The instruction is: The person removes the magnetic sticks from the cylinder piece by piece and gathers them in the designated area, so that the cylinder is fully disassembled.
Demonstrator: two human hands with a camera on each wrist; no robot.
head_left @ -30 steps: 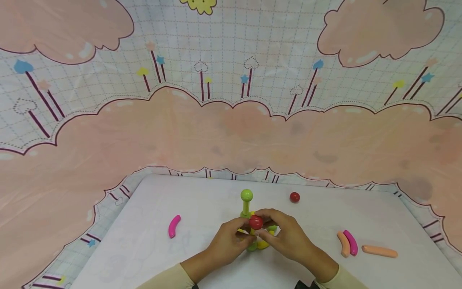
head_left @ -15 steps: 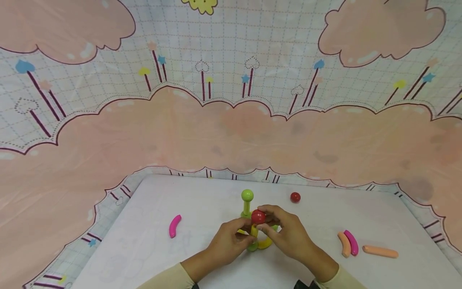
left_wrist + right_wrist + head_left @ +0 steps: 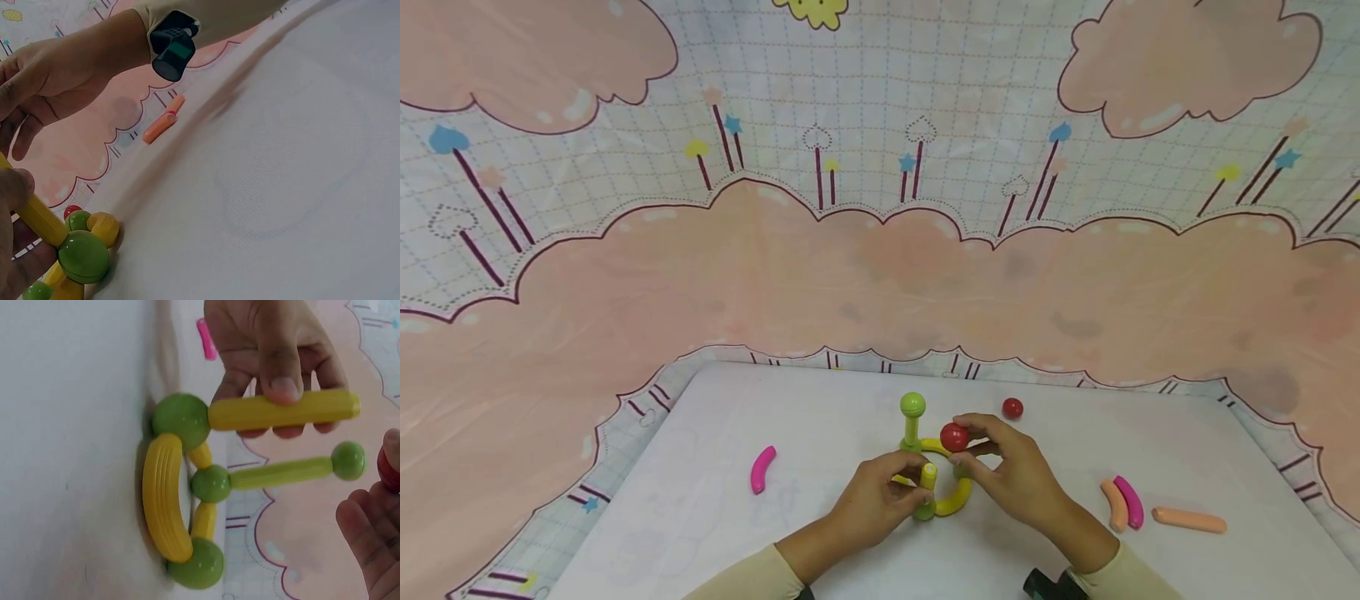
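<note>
My left hand [image 3: 876,500] pinches an upright yellow rod [image 3: 281,411] between thumb and fingers. The rod stands on a green ball [image 3: 181,420] at the near corner of a ring of yellow curved pieces [image 3: 164,497] and green balls, which lies on the table. From another ball of the ring rises a light green rod [image 3: 281,473], topped by a green ball [image 3: 913,405]. Up and to the right of the yellow rod's bare top, my right hand [image 3: 1011,487] holds a red ball [image 3: 954,437] by its fingertips, apart from the rod.
A second red ball [image 3: 1012,408] lies toward the back of the white table [image 3: 685,533]. One pink curved piece [image 3: 763,470] is at the left. To the right lie an orange curved piece [image 3: 1114,505], another pink one [image 3: 1128,502] and a straight orange rod [image 3: 1189,522].
The red ball has come off the top of the yellow rod, moving up and right in my right hand. My left hand stays on the rod.
</note>
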